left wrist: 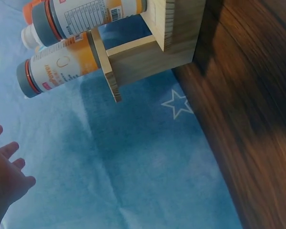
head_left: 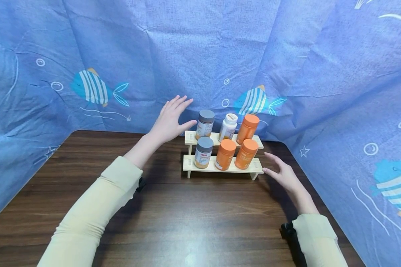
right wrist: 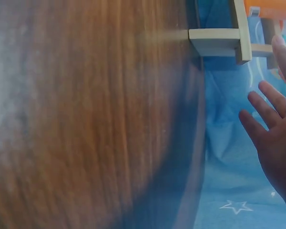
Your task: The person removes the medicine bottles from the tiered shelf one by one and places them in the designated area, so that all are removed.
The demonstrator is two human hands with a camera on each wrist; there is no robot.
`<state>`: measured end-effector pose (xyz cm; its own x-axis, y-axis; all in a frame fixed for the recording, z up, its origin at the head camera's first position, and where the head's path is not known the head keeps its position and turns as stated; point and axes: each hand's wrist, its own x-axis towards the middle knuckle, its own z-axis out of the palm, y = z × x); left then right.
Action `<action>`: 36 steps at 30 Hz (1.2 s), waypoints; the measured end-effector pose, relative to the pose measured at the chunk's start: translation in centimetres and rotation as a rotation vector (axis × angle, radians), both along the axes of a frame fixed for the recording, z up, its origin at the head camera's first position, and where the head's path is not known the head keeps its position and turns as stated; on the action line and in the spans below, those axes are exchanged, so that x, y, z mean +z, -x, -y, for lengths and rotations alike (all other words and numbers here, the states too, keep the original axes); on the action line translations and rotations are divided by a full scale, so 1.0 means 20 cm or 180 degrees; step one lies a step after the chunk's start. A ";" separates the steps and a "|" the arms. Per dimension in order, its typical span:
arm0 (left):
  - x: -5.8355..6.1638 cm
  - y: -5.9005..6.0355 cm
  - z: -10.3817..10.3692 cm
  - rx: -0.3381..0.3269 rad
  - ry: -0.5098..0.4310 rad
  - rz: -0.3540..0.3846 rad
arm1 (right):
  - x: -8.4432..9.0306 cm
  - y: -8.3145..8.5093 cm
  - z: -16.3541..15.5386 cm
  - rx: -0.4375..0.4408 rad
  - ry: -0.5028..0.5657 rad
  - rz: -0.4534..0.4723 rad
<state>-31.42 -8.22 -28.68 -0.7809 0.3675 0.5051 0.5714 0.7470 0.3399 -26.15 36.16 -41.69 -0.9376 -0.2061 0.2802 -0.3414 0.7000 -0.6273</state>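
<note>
Cream fabric sleeves [head_left: 87, 211] led to left hand [head_left: 169, 121] and right hand [head_left: 284, 176], both open, flanking the pale two-tier wooden rack [head_left: 212, 165], likely light, stiff, best held by its ends.

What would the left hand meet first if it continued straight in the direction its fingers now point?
The left hand would probably meet the blue curtain behind the rack first, though the remaining gap is unclear.

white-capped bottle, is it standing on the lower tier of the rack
No, the white-capped bottle stands on the upper tier, between a grey-capped bottle and an orange bottle.
</note>
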 end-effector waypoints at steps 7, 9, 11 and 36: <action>-0.02 0.07 -0.05 -0.0159 -0.0341 0.0385 | -0.05 0.05 -0.02 0.0273 0.0328 0.0401; -0.02 0.09 -0.06 -0.0196 -0.0440 0.0503 | -0.06 0.07 -0.02 0.0328 0.0397 0.0487; -0.03 0.11 -0.07 -0.0237 -0.0531 0.0620 | -0.07 0.08 -0.03 0.0354 0.0446 0.0568; -0.17 0.17 -0.19 -0.0646 -0.1550 0.1126 | -0.11 0.12 -0.03 0.0353 0.0368 0.0845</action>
<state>-34.87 -4.35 -32.03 -0.8700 0.3189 0.3760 0.4764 0.3476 0.8076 -28.61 36.82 -43.85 -0.9547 -0.2922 0.0560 -0.2251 0.5864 -0.7781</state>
